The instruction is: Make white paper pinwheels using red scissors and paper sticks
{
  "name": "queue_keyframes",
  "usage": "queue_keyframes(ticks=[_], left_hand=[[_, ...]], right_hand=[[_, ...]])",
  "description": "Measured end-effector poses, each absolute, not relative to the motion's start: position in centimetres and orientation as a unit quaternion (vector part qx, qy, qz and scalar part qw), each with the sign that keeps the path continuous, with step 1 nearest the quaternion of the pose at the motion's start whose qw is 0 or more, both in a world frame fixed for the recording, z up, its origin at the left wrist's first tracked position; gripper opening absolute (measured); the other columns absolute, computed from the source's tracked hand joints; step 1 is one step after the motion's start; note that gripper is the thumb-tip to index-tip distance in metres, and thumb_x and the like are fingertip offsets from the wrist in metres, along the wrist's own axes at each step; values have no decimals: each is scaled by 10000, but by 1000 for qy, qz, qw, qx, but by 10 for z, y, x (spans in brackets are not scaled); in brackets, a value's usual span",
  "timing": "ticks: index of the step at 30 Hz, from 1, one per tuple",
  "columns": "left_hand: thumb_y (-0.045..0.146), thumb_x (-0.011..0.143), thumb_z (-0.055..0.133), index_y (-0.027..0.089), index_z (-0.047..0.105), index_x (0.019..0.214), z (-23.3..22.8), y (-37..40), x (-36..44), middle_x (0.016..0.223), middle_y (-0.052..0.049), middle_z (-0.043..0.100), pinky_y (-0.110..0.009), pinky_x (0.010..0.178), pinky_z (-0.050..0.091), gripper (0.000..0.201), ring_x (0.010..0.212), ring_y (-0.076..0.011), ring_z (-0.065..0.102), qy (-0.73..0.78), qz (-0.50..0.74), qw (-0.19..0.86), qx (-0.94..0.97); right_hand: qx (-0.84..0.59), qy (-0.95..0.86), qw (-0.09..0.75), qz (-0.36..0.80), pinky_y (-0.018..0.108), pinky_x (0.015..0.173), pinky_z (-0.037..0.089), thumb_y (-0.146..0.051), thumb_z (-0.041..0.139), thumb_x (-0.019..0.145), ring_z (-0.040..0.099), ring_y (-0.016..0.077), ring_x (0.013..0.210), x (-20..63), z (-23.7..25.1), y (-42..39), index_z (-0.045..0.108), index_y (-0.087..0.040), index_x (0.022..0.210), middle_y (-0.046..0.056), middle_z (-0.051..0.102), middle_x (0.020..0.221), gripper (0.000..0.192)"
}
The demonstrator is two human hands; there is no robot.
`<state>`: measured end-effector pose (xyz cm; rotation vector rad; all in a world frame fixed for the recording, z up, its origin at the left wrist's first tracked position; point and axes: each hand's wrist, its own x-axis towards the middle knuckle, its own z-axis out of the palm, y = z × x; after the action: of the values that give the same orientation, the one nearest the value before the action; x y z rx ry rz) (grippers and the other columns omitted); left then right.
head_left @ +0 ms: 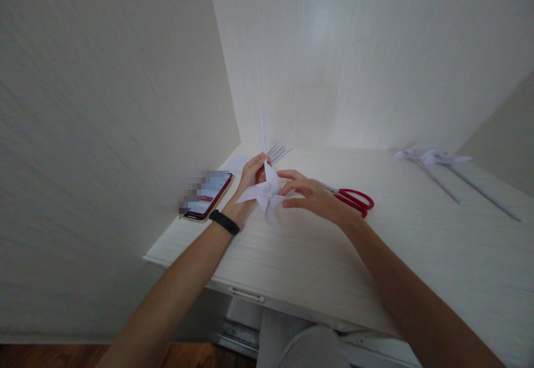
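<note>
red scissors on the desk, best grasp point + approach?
Probably the red handle loops of the scissors. They lie flat on the desk with the loops pointing right and uncovered. The blade end runs under the right hand, which works the paper pinwheel with the left hand. Come from the right and above.

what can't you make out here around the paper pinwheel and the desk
- Phone screen: head view, part of it is pixelated, the rest too small to read.
- Scissors blades: head view, mostly hidden behind the right hand.
- Centre of the paper pinwheel: head view, covered by the fingertips of both hands, the left hand behind it.
- Finished pinwheels at far right: head view, blurred, their count unclear.
</note>
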<state>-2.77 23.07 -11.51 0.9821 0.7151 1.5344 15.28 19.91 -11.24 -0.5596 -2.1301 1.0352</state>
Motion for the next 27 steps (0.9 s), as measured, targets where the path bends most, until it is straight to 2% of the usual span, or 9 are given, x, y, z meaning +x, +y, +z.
queue_keyframes(ticks=[6, 12, 18, 27], left_hand=[[449, 632, 789, 159, 563, 657, -116, 229, -27, 452, 78, 451, -178, 362, 255, 369, 366, -44, 372, 279, 657, 557, 424], [428, 702, 753, 161, 540, 624, -115, 230, -27, 454, 69, 463, -179, 366, 250, 350, 369, -44, 383, 284, 648, 563, 428], [413, 628, 810, 151, 557, 624, -116, 231, -25, 494, 66, 513, -170, 408, 334, 364, 407, -42, 446, 245, 661, 573, 417], [460, 593, 833, 151, 582, 638, -118, 234, -26, 515, 61, 523, -169, 402, 323, 401, 421, -41, 445, 254, 657, 571, 421]], right_hand=[[-208, -825, 360, 383, 412, 1123, 296, -281, 695, 813, 462, 196, 1303, 150, -112, 198, 720, -218, 792, 47, 521, 1371, 71], [-221, -827, 378, 352, 417, 1132, 275, -289, 704, 808, 429, 198, 1329, 148, -115, 198, 719, -222, 789, 49, 493, 1390, 70], [-222, -834, 392, 320, 448, 1123, 281, -335, 702, 812, 400, 224, 1346, 150, -116, 199, 733, -236, 797, 54, 475, 1405, 105], [-201, -825, 417, 325, 471, 1133, 276, -461, 721, 769, 438, 242, 1314, 148, -122, 207, 727, -280, 771, 31, 536, 1330, 182]])
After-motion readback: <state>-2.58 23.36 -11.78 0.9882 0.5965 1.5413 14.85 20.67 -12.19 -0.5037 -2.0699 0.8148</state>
